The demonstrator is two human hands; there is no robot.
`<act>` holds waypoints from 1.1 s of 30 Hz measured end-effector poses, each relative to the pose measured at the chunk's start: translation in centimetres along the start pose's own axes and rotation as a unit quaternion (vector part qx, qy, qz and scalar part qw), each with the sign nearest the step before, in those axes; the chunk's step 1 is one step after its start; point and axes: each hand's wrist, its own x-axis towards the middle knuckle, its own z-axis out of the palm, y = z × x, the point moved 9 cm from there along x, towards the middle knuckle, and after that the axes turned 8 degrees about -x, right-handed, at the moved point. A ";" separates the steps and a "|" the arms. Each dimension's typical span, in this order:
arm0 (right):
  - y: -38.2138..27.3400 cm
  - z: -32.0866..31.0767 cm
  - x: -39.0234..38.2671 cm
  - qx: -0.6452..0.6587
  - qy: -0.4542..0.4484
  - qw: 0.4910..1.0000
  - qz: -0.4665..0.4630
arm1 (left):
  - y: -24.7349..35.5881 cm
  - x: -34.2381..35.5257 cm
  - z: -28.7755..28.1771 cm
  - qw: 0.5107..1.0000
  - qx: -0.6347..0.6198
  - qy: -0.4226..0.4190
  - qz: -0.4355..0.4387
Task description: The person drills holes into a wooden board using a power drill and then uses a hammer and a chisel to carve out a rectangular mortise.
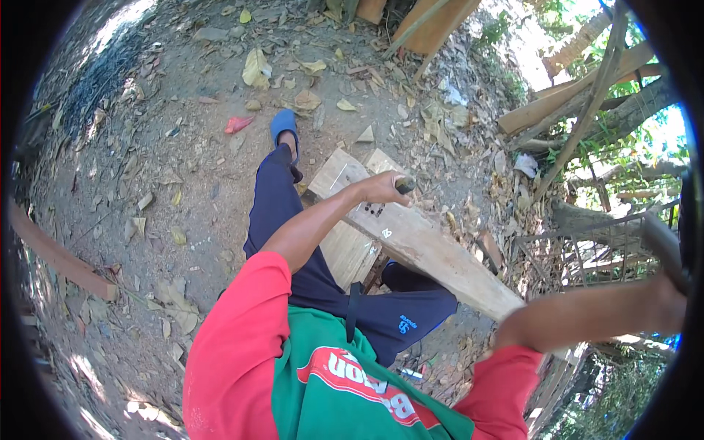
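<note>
To steady the plank [433, 253], my left hand [381, 188] clamped a dark chisel-like tool [404, 185] upright on it, while my right hand [664, 293] gripped a raised hammer handle [664, 248] off its near end.

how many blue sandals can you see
1: a blue sandal on the foot stretched out on the dirt, beyond the plank. The other foot is hidden under the plank and leg, so a second may be there.

1. A blue sandal [284, 123] lies on the dirt at twelve o'clock.
2. A red scrap [236, 124] sits just beside it, towards nine.
3. Dry leaves [255, 68] scatter around eleven o'clock.
4. Stacked timber [576, 92] and branches [587, 121] crowd two o'clock.
5. A reddish plank [55, 254] lies at nine.
</note>
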 end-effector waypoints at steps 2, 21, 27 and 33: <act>7.7 8.4 -15.1 -0.197 -0.018 0.975 0.106 | 0.4 0.8 0.8 1.000 -0.010 -0.026 -0.005; 7.9 23.0 -60.1 -0.222 -0.525 0.578 0.584 | -1.5 4.7 -1.2 0.995 0.008 0.028 -0.095; 7.7 23.2 -60.1 -0.212 -0.544 0.565 0.583 | -0.4 2.7 -0.3 0.996 0.008 0.045 -0.076; 7.7 23.4 -59.7 -0.207 -0.541 0.572 0.581 | 0.4 1.4 0.1 0.998 -0.007 0.023 -0.051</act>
